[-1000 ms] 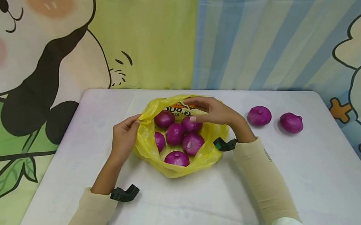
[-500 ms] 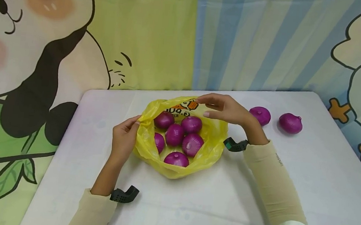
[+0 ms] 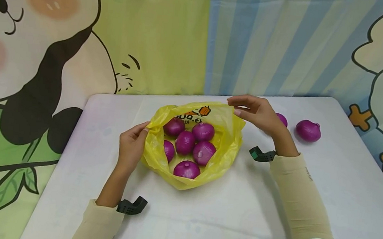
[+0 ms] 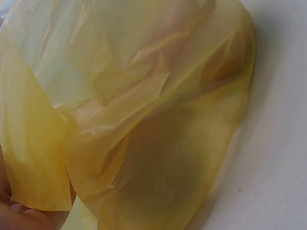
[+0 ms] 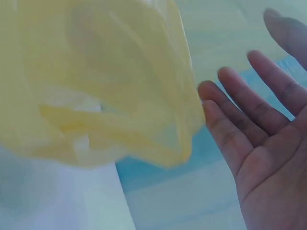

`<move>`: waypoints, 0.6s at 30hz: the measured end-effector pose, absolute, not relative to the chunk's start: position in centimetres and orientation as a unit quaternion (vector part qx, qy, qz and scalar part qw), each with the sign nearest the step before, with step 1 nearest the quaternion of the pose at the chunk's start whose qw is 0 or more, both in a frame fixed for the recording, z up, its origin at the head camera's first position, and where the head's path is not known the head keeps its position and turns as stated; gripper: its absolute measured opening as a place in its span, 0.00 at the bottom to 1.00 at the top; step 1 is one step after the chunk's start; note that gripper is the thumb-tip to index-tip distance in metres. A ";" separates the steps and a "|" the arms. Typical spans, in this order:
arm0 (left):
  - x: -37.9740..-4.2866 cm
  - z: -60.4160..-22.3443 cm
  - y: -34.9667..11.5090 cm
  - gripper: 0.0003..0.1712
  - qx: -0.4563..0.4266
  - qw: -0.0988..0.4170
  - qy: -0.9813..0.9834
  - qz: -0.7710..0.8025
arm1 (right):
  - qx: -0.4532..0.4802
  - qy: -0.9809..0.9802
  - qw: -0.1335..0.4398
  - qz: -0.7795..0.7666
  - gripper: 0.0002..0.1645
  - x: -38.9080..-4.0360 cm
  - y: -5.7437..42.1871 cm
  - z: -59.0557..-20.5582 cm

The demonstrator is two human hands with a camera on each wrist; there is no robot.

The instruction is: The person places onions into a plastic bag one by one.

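A yellow plastic bag [image 3: 219, 168] sits on the table, its mouth spread wide. Several purple onions [image 3: 185, 143] lie inside it. My left hand [image 3: 132, 143] pinches the bag's left rim between thumb and fingers; in the left wrist view the crumpled bag [image 4: 144, 96] fills most of the frame. Over the bag's right rear rim is my right hand [image 3: 258, 112], holding nothing. In the right wrist view that hand [image 5: 268, 139] has its fingers extended and spread, fingertips right beside the bag's edge [image 5: 184, 110].
To the right of the bag, one onion [image 3: 308, 131] lies on the white tabletop [image 3: 345, 180]. Another onion [image 3: 282, 119] is mostly hidden behind my right hand. A printed curtain with a panda and stripes [image 3: 272, 38] hangs behind the table.
My right hand has moved right and back, from above the onions in the bag to the bag's right rear rim. The left hand keeps its grip on the left rim.
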State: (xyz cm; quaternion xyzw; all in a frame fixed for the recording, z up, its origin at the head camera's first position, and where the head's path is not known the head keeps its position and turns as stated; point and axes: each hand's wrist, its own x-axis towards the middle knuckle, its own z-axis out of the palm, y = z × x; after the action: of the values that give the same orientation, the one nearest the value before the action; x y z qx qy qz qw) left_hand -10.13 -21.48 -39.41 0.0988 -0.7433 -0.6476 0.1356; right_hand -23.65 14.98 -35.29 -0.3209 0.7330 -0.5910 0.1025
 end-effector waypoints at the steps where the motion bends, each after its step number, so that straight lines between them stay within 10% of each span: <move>1: -10.1 -39.4 -21.5 0.16 0.100 0.134 -0.744 -0.647 | -0.320 0.731 0.094 -0.595 0.22 -23.7 15.3 -35.4; 18: -9.9 -39.1 -21.7 0.16 0.098 0.137 -0.744 -0.647 | -0.211 0.736 -0.038 -0.642 0.23 -24.6 20.7 -37.9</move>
State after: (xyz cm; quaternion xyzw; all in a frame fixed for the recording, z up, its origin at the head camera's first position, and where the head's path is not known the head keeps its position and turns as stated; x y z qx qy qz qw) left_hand -9.88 -21.72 -39.11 0.0976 -0.7436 -0.6472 0.1368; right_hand -24.58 20.67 -37.89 -0.2111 0.7359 -0.6422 -0.0380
